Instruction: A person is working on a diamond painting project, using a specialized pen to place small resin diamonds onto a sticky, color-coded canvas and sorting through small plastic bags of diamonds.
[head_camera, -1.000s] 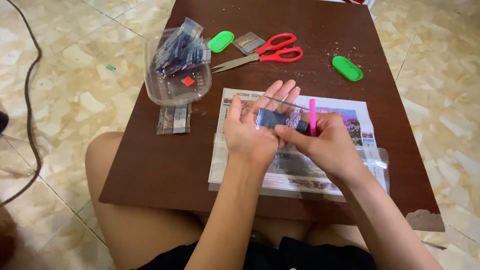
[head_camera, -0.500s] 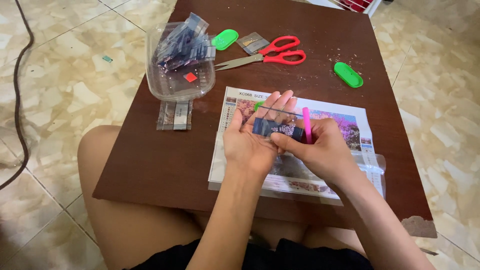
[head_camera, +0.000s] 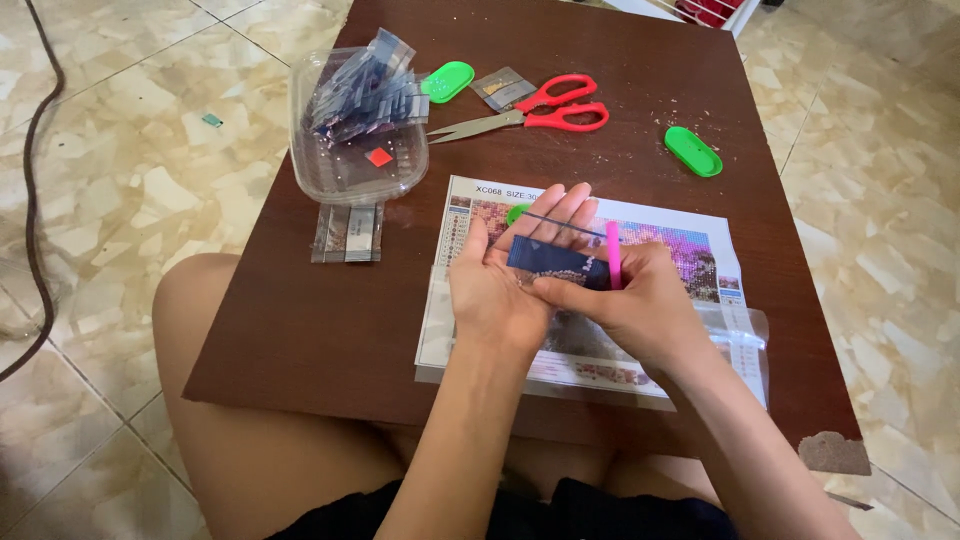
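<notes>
A small dark blue packet (head_camera: 555, 262) lies across the open palm of the left hand (head_camera: 505, 275), whose fingers are stretched out and held close together. The right hand (head_camera: 625, 300) pinches the packet's right end with thumb and forefinger and also grips a pink pen (head_camera: 612, 252). Beneath the hands lies a printed mosaic sheet (head_camera: 690, 250) on the brown table (head_camera: 320, 320). Further back lie red scissors (head_camera: 545, 105), two green trays (head_camera: 693, 151) and a clear tub of packets (head_camera: 360, 125).
</notes>
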